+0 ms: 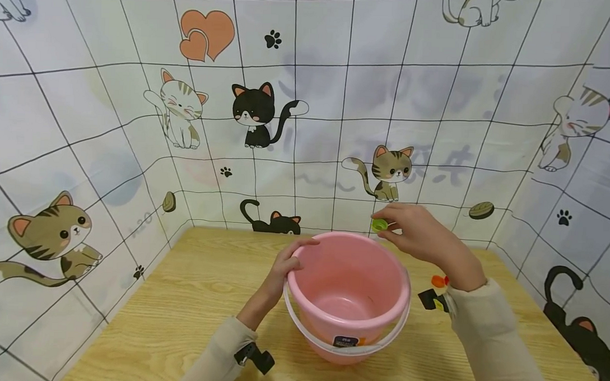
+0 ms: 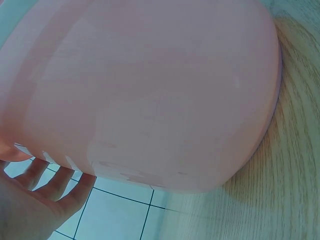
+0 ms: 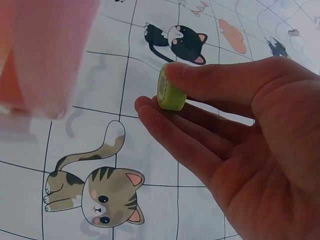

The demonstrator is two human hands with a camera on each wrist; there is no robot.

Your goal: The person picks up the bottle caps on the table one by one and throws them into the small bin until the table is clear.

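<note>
A pink plastic bucket (image 1: 348, 310) with a white handle (image 1: 337, 348) hanging down at its front stands upright on the table. My left hand (image 1: 284, 265) grips the left side of its rim. In the left wrist view the left fingers (image 2: 62, 185) lie against the outside of the bucket wall (image 2: 165, 95). Beyond the right rear of the rim, my right hand (image 1: 417, 231) pinches a small round green bottle cap (image 1: 379, 224) between thumb and fingertips. The right wrist view shows the cap (image 3: 171, 90) apart from the bucket.
The wooden table (image 1: 180, 309) runs back to a white cat-patterned cloth (image 1: 318, 101) that hangs behind and on both sides. Small orange and red pieces (image 1: 438, 281) lie on the table right of the bucket, partly hidden by the right wrist.
</note>
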